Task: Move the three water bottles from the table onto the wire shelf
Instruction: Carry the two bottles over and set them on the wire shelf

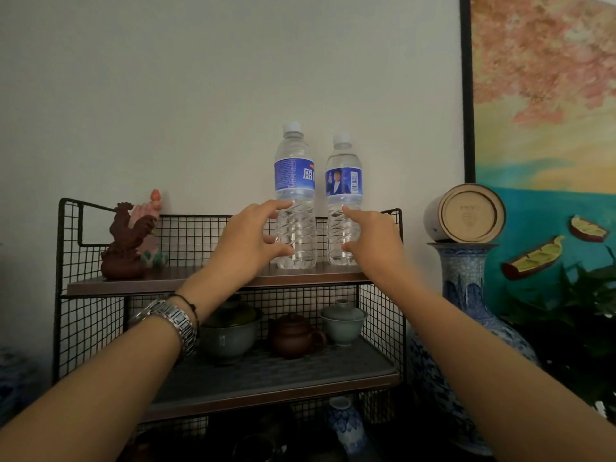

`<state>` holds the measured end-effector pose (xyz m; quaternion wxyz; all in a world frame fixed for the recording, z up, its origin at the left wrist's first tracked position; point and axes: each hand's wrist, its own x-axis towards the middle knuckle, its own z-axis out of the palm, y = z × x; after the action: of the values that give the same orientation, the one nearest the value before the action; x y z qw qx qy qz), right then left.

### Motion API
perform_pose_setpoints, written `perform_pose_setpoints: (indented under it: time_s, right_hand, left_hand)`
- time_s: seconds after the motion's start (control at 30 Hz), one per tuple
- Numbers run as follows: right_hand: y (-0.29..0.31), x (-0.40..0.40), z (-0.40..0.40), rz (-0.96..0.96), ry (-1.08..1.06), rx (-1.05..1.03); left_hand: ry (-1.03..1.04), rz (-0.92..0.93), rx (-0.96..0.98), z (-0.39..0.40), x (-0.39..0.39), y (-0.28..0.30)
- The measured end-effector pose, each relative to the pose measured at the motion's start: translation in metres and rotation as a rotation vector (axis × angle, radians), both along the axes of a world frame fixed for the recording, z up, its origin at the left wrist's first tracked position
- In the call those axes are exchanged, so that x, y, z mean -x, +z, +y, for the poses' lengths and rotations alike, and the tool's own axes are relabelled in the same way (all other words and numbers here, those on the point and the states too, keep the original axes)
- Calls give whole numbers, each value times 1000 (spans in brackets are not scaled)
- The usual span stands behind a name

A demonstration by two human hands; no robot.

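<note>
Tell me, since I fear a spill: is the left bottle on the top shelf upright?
Upright: the left bottle stands on its base on the top shelf, cap upward.

**Setting: a lived-in home corner, tea and ornament display**

Domestic room, plain pale wall. Black wire shelf [63, 261] with wooden boards, standing against the wall behind the outstretched fingers [280, 205].
- Left of the fingers, top board: brown rooster figurine [128, 241].
- Below the fingers, middle board: clay teapot [293, 335], lidded celadon cup [343, 321], grey-green bowl [230, 338].
- Lowest level: small blue-and-white jar [346, 425].
- Right of the fingers: tall blue-and-white porcelain vase [466, 315], a round tin [466, 213] lying on its mouth.
- Far right: large framed painting [540, 95] of blossoms, water and boats; leafy houseplant [580, 301].

Household decoration and tea ware, no work equipment.
</note>
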<state>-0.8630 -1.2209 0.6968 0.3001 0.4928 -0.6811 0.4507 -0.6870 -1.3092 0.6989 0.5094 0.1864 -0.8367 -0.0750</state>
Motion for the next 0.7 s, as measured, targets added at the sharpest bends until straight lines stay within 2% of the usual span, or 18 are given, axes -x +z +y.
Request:
perform_pose_setpoints:
  time_s: [0.27, 0.43, 0.6, 0.7]
  right_hand:
    - [0, -2, -2, -35, 1, 7]
    - [1, -1, -4, -10, -61, -27]
    - [0, -4, -3, 56, -82, 27]
    - [2, -4, -4, -11, 117, -8]
  left_hand:
    - [-29, 4, -17, -1, -1, 0]
    - [-37, 5, -21, 0, -1, 0]
    - [-42, 6, -23, -1, -1, 0]
    - [-48, 13, -28, -2, 0, 0]
